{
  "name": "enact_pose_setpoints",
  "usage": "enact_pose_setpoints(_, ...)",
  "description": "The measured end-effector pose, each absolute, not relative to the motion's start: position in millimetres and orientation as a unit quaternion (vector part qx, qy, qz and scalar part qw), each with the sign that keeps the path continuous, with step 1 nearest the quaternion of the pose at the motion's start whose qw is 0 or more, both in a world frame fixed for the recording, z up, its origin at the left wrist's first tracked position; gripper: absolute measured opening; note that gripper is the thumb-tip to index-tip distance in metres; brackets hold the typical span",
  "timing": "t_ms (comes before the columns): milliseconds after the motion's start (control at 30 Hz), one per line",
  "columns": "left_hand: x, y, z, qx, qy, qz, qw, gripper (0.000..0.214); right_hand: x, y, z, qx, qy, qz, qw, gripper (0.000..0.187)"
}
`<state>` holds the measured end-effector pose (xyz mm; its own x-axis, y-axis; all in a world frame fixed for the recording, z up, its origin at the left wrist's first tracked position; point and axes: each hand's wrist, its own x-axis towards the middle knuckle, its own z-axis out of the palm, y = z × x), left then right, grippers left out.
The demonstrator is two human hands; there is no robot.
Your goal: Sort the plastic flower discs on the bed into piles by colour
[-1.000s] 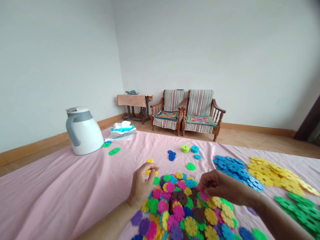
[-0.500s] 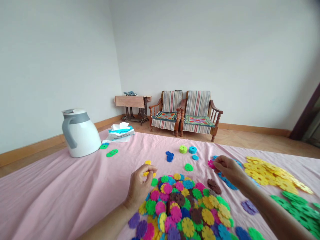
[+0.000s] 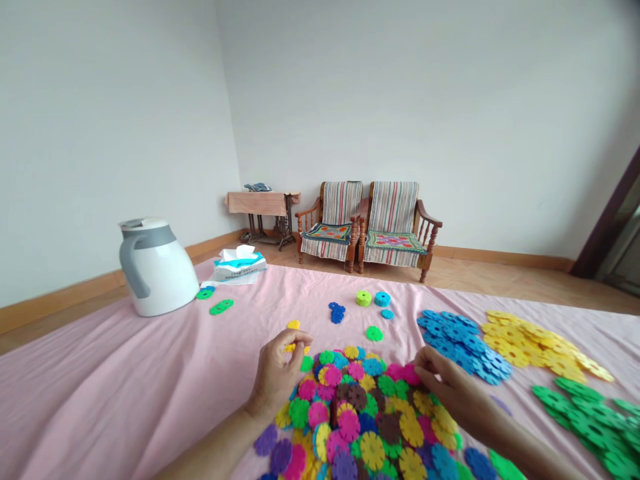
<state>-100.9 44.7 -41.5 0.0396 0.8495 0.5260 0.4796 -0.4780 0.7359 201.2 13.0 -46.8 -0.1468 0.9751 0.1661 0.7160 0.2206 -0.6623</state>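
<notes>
In the head view, a large heap of mixed-colour notched plastic discs point(image 3: 373, 452) lies on the pink cloth in front of me. My right hand point(image 3: 445, 380) is at the heap's far right edge, its fingers pinched on a pink notched disc point(image 3: 411, 374). On the opposite side, my left hand point(image 3: 279, 373) hovers at the heap's left edge, thumb and forefinger apart, with no disc visibly gripped. Some yellow discs point(image 3: 293, 325) lie just beyond its fingers, partly hidden by them.
Sorted piles of blue discs point(image 3: 463, 343), yellow discs point(image 3: 537, 343) and green discs point(image 3: 587, 420) lie to the right. Small blue point(image 3: 337, 312) and green point(image 3: 374, 333) groups sit ahead. A white-grey jug point(image 3: 160, 273) and tissue box point(image 3: 240, 268) stand left; chairs point(image 3: 395, 227) are behind.
My right hand has come back toward me from over the blue pile to the heap's edge, with the pink disc still pinched. The left hand has stayed almost in place.
</notes>
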Motion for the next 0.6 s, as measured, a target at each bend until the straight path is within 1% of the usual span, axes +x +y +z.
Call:
enact_pose_setpoints(200,-102.7,46.0,-44.8,0.698,0.479,0.503,0.175,0.018,182.4,-5.5,-28.7,-0.563,-0.727,0.292,0.265,0.024)
enact_pose_setpoints(267,-103.0,45.9,-45.3,0.699,0.480,0.501,0.174,0.017,180.4,-7.3,-25.2,-0.555,-0.731,0.299,0.263,0.025)
enact_pose_setpoints(400,-102.5,45.4,-45.3,0.700,0.477,0.500,0.179,0.017,187.8,2.8,-29.8,-0.571,-0.730,0.239,0.288,0.023)
enact_pose_setpoints(500,-101.8,45.0,-44.3,0.702,0.476,0.499,0.180,0.017,201.6,21.4,-40.4,-0.623,-0.703,0.176,0.293,0.018)
enact_pose_setpoints(600,-101.6,44.6,-42.9,0.701,0.476,0.499,0.184,0.018,215.2,37.9,-49.2,-0.662,-0.672,0.147,0.297,0.017)
